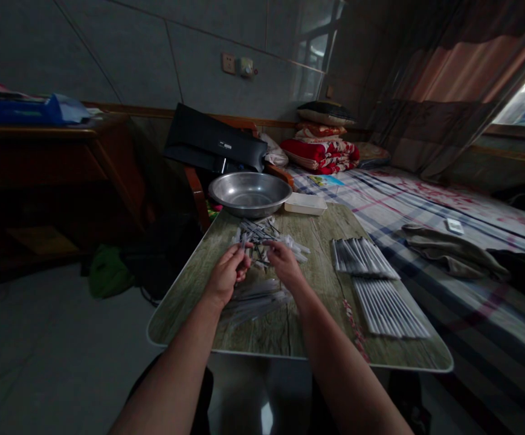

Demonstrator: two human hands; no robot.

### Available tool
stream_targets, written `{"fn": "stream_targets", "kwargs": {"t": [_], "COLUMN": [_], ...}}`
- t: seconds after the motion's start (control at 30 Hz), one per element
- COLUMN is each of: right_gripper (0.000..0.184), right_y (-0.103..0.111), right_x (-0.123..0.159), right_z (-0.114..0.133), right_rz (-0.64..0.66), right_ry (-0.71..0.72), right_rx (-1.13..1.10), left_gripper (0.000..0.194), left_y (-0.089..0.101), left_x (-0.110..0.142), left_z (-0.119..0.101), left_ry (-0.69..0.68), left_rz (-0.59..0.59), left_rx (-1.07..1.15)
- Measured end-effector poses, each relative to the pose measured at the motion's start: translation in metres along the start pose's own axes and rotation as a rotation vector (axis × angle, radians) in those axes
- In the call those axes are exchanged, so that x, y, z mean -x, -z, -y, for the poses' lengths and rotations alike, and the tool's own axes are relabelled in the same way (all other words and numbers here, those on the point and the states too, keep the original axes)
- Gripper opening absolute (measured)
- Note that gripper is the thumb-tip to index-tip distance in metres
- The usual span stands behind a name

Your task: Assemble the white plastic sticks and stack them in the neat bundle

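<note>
Heap of slim clear plastic tubes (257, 238) near the middle of a wood-grain tabletop (289, 338), lying crisscross with dark and silvery glints among them. Left hand (226, 272) just at the heap's near edge, fingers curled in a narrow grip toward the thumb; right hand (284, 263) touching the heap's right side, also narrowly pinched, well clear of a wide spread. Exactly what lies between the fingers of either hand: too small to tell. Just below the hands, a looser pile of clear sleeves (255, 302) on the tabletop. To the right, two neat rows of white-and-grey sticks (386, 308) (359, 257), laid side by side and well apart from the heap.

Toward the far edge of the tabletop, a round steel basin (249, 193), its inside showing only dull polished metal. Just beside it, a shallow white plastic tray (305, 204), contents hidden from this angle. Behind them, a black bag (214, 139) leaning against a wooden chair back (196, 190). Farther right, a folded red floral quilt (321, 154) on a checked bedsheet (425, 205), with a crumpled olive cloth (452, 251) lying on the sheet.
</note>
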State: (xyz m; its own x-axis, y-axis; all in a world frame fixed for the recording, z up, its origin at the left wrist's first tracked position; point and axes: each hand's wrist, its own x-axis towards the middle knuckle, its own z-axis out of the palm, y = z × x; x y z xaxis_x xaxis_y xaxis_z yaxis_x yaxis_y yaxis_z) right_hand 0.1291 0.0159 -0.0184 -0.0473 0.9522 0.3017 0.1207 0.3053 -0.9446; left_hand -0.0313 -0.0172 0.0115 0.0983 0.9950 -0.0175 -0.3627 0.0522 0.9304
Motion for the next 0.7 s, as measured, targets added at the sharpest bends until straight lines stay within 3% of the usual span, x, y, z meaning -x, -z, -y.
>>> {"fn": "stream_targets", "kwargs": {"t": [0.1, 0.2, 0.43, 0.7], "right_gripper": [0.024, 0.026, 0.029, 0.030], "right_y": [0.007, 0.009, 0.003, 0.002], "right_x": [-0.003, -0.002, 0.001, 0.003], "right_z": [0.005, 0.011, 0.016, 0.017], "right_rz": [-0.093, -0.107, -0.042, 0.021], "right_ry": [-0.113, -0.160, -0.192, -0.178], "right_rx": [-0.518, -0.723, -0.698, -0.663], "left_gripper": [0.036, 0.038, 0.040, 0.033], "left_y": [-0.003, -0.008, -0.015, -0.016], "left_x": [0.004, 0.008, 0.009, 0.007], "left_z": [0.003, 0.008, 0.013, 0.014], "left_ry": [0.102, 0.175, 0.208, 0.043], "left_rz": [0.135, 0.224, 0.221, 0.208], "left_rx": [-0.079, -0.142, -0.151, -0.290]}}
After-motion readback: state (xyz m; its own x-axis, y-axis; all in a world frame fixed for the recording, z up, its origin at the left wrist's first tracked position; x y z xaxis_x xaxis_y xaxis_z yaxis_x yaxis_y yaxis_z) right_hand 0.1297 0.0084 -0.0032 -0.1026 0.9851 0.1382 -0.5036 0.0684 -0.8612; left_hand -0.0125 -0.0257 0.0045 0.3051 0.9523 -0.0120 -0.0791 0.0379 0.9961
